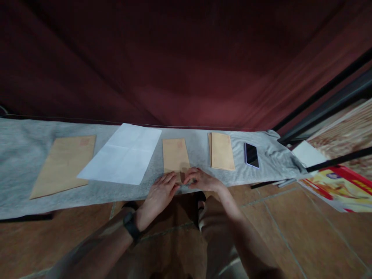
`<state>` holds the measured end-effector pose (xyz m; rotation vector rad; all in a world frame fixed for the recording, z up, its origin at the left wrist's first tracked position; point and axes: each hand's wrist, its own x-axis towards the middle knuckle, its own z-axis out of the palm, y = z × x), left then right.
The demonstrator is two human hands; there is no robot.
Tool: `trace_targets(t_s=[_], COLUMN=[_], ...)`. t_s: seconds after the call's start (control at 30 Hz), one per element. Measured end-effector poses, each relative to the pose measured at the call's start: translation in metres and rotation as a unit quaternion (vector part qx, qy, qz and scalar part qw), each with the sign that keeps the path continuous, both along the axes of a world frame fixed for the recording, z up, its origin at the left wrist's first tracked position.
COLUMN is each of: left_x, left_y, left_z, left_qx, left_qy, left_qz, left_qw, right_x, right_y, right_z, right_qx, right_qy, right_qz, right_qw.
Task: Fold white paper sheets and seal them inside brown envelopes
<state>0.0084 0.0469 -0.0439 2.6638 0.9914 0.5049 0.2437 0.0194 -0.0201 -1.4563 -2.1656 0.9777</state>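
A small brown paper envelope [175, 155] lies lengthwise before me on a grey cloth-covered surface, faint reddish print near its top. My left hand [161, 192], with a dark watch on the wrist, holds its near left end, fingers on top and thumb close to the near edge. At the near right corner my right hand [200, 179] has its fingers bent and pinched onto the paper. The envelope's near end is partly hidden by both hands. Left of it lies a large white sheet [123, 155] with fold creases.
A larger brown envelope [65, 162] lies at the left, partly under the sheet. Several small brown envelopes [222, 151] are stacked to the right, beside a phone [251, 155]. A dark red curtain [186, 77] hangs behind; a red and yellow box [341, 188] is far right.
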Motion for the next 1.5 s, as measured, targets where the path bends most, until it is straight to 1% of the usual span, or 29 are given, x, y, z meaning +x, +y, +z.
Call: trace_targets(t_s=[0.13, 0.2, 0.3, 0.37, 0.43, 0.57, 0.7, 0.83, 0.9, 0.97, 1.03, 1.13, 1.23, 1.3, 1.37, 1.5], left_x=[-0.005, -0.006, -0.006, -0.005, -0.005, -0.004, -0.002, 0.0, 0.001, 0.001, 0.001, -0.002, -0.007, -0.01, -0.012, -0.013], left_y=[0.005, 0.008, 0.009, 0.009, 0.008, 0.012, 0.015, 0.015, 0.014, 0.014, 0.014, 0.015, 0.017, 0.018, 0.019, 0.019], left_z=[-0.01, -0.011, -0.006, -0.002, 0.001, 0.0, 0.0, 0.003, 0.003, 0.002, 0.0, -0.007, -0.014, -0.016, -0.018, -0.017], left_qx=[0.002, 0.001, -0.005, -0.011, -0.022, -0.039, -0.038, -0.017, -0.018, -0.025, -0.024, -0.002, 0.016, 0.025, 0.04, 0.084], left_qy=[-0.004, 0.001, 0.007, 0.004, -0.007, -0.024, -0.031, -0.024, -0.019, -0.021, -0.033, -0.058, -0.055, -0.04, -0.022, 0.01], left_qz=[0.005, 0.011, 0.008, 0.004, 0.002, 0.013, 0.014, 0.015, 0.019, 0.018, 0.026, 0.076, 0.128, 0.144, 0.152, 0.165], left_qw=[1.0, 1.0, 1.0, 1.0, 1.0, 0.999, 0.999, 0.999, 0.999, 0.999, 0.999, 0.995, 0.99, 0.988, 0.987, 0.983], right_x=[0.001, -0.001, -0.007, -0.011, -0.015, -0.02, -0.024, -0.027, -0.03, -0.038, -0.051, -0.076, -0.092, -0.094, -0.091, -0.081], right_y=[0.0, 0.0, -0.002, -0.003, -0.004, 0.0, 0.004, 0.004, 0.004, 0.002, -0.005, -0.019, -0.033, -0.038, -0.039, -0.035], right_z=[0.001, 0.004, 0.009, 0.011, 0.011, 0.01, 0.01, 0.008, 0.007, 0.004, -0.001, -0.014, -0.032, -0.041, -0.046, -0.047], right_qx=[0.001, -0.008, -0.004, 0.008, 0.022, 0.023, 0.014, 0.035, 0.053, 0.075, 0.102, 0.144, 0.187, 0.206, 0.216, 0.215], right_qy=[-0.002, -0.016, -0.039, -0.047, -0.052, -0.065, -0.101, -0.144, -0.162, -0.171, -0.16, -0.133, -0.162, -0.18, -0.194, -0.212], right_qz=[-0.029, -0.052, -0.055, -0.048, -0.056, -0.085, -0.117, -0.128, -0.132, -0.132, -0.117, -0.085, -0.1, -0.114, -0.125, -0.141], right_qw=[1.0, 0.998, 0.998, 0.998, 0.997, 0.994, 0.988, 0.981, 0.976, 0.974, 0.975, 0.977, 0.964, 0.955, 0.949, 0.943])
